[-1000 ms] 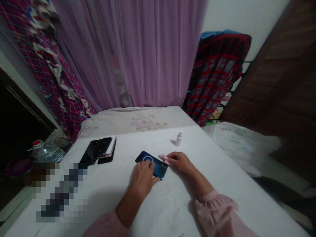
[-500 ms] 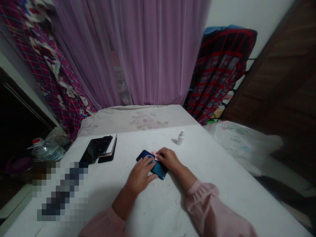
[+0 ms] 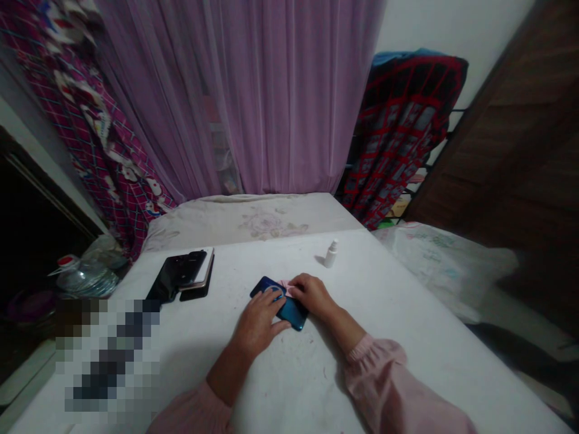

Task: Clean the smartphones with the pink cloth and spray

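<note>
A blue smartphone point(image 3: 295, 314) lies back up and aslant on the white table cover. My left hand point(image 3: 257, 319) holds it from the left, fingers across its back and thumb by its near edge. At the phone's far right edge, my right hand point(image 3: 313, 295) has its fingers closed on a small pink cloth point(image 3: 286, 284). Much of the cloth is hidden under those fingers. A clear ring shape shows by my left fingertips, partly covered; I cannot tell what it is. Beyond my right hand, a small white spray bottle point(image 3: 330, 255) stands upright.
Several dark phones or tablets point(image 3: 168, 274) and a white-topped item point(image 3: 207, 265) lie stacked at the left. A blurred-out patch point(image 3: 111, 361) covers something at the near left. Purple curtains point(image 3: 289, 96) hang behind the table. A red-capped plastic jug point(image 3: 85, 278) stands off the left edge.
My right hand has shifted very slightly to the right with the pink cloth. My left hand stays on the phone, and the view has tilted a little.
</note>
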{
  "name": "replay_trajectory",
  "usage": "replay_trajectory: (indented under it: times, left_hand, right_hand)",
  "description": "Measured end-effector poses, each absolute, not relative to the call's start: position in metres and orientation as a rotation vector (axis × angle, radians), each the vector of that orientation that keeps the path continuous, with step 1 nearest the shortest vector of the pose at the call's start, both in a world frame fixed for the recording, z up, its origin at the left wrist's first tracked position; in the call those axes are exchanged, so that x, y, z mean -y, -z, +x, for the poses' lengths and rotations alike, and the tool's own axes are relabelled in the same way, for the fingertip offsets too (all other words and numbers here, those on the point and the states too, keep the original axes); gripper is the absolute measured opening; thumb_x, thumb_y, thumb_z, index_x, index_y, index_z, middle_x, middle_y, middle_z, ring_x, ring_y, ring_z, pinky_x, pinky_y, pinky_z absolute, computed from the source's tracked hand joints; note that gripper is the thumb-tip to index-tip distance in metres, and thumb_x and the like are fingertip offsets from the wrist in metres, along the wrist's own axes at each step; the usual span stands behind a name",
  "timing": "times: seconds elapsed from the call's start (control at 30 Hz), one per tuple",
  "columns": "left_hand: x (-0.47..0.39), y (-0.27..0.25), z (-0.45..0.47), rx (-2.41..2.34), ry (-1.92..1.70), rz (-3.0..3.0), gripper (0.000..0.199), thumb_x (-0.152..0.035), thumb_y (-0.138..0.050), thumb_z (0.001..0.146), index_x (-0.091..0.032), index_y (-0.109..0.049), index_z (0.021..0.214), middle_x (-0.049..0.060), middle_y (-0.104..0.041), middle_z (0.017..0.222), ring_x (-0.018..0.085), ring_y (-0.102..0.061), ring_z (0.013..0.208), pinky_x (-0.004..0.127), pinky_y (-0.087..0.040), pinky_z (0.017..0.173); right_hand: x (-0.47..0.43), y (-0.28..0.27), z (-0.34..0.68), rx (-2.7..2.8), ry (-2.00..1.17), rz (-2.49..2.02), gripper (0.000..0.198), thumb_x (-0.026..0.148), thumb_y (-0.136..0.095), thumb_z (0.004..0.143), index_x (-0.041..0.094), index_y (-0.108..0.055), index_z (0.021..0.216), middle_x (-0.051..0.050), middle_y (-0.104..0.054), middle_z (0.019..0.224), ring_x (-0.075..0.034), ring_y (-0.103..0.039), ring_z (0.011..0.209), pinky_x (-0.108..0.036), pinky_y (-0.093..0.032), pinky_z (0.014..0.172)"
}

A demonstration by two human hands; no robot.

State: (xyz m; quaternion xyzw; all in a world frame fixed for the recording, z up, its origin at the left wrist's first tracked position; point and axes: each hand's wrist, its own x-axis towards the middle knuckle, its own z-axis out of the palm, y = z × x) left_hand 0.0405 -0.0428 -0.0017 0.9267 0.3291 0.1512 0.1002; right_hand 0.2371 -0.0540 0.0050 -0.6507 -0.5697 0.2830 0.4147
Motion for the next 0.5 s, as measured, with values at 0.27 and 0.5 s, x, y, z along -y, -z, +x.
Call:
replay_trajectory:
  times: [0.27, 0.5]
  left_hand:
    - [0.026, -0.012, 0.037, -0.819, -0.372, 2.769, 0.045, -0.035, -0.073, 0.079, -0.023, -0.062, 0.122, 0.009, -0.057, 0.134, 0.027, -0.050, 0.127, 0.044, -0.037, 0.108]
    - [0.005, -0.020, 0.037, -0.776, -0.255, 2.781, 0.063, -0.049, -0.072, 0.075, -0.030, -0.053, 0.132, 0.008, -0.052, 0.139, 0.029, -0.044, 0.131, 0.053, -0.018, 0.115]
  right_hand:
    - [0.057, 0.008, 0.266, 1.084, -0.854, -1.488, 0.050, 0.060, -0.065, 0.069, 0.012, -0.072, 0.086, -0.007, -0.070, 0.074, -0.016, -0.059, 0.066, -0.030, -0.047, 0.064]
    - [0.069, 0.009, 0.270, 1.001, -0.880, -1.478, 0.055, 0.064, -0.074, 0.056, 0.013, -0.072, 0.076, -0.005, -0.069, 0.069, -0.016, -0.057, 0.061, -0.029, -0.045, 0.060]
